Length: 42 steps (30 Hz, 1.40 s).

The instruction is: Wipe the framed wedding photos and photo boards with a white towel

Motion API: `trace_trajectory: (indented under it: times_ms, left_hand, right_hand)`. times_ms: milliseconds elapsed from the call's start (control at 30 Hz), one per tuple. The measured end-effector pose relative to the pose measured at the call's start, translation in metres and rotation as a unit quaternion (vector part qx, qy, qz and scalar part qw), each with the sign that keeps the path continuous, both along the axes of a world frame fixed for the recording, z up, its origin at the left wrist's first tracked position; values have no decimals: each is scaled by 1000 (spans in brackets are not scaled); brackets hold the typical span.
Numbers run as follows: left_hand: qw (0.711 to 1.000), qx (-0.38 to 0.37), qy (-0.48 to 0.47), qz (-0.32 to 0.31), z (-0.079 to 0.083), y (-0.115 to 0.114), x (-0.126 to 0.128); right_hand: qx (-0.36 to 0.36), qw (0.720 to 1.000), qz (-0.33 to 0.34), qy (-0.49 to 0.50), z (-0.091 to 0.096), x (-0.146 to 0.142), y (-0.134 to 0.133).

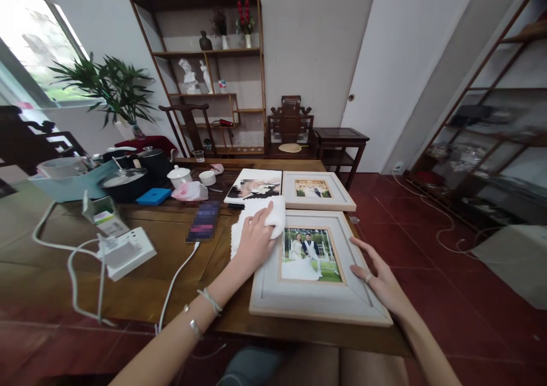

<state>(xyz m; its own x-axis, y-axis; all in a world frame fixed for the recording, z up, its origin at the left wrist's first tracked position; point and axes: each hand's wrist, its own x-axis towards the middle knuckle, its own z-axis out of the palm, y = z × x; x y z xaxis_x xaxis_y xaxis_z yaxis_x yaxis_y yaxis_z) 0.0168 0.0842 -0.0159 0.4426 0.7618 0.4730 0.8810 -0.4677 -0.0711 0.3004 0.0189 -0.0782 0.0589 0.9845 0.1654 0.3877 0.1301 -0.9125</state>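
Note:
A picture frame (273,295) with a pale wooden edge and wide light mat lies flat at the table's front right; its photo (308,255) shows a couple outdoors. My left hand (255,241) presses a white cloth (273,206) against the frame's upper left corner, fingers bent over the fabric. Part of the cloth hangs past the frame's left side. On the opposite side, my right hand (378,278) grips the frame's right edge, with some fingers hidden beneath. Behind it lies a second picture frame (346,198), beside a white-bordered photo panel (273,178).
Left of the cloth, a phone (203,221) lies with a white cable attached. A white power strip (132,255), blue box (152,196), lidded white cup (178,175) and black pots (123,184) stand farther left on the wooden table (179,295).

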Motion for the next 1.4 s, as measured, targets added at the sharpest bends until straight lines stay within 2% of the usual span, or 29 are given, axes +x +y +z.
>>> trace_trajectory:
  times_ms: [133, 300, 400, 467, 600, 767, 933, 1067, 1200, 1300, 1400]
  left_hand:
    - [997, 27, -75, -15, 2, 6, -4]
    - [985, 66, -149, -54, 9, 15, -24]
    - [977, 70, -186, -77, 2, 20, -28]
    - [985, 34, -153, -78, -8, 24, -25]
    - [993, -50, -29, -100, -27, 27, -12]
    - [994, -71, 24, -73, -25, 23, 1]
    - [994, -72, 39, -74, -21, 17, 1]
    - [990, -83, 59, -95, -20, -11, -5]
    - [986, -83, 76, -127, -27, -69, -5]
    - [982, -55, 60, -168, -36, -113, -3]
    - [985, -44, 35, -162, -38, -127, -2]
  right_hand:
    - [0, 1000, 2, 1, -1, 0, 0]
    - [-5, 1000, 12, 8, 4, -1, -3]
    - [-10, 1000, 11, -7, 5, -1, -3]
    - [-8, 1000, 8, -14, 4, 0, -3]
    - [-3, 1000, 10, -13, 2, 2, -3]
    - [-6, 1000, 6, -27, 0, 3, -3]
    - [1, 1000, -23, -7, 1, -1, -1]
    - [-1, 999, -34, 17, 1, -4, -1]
    - [-1, 999, -26, 21, 0, -4, -1]
    - [17, 999, -28, 6, 0, -2, 0]
    - [17, 1000, -23, 0, -1, -2, 0]
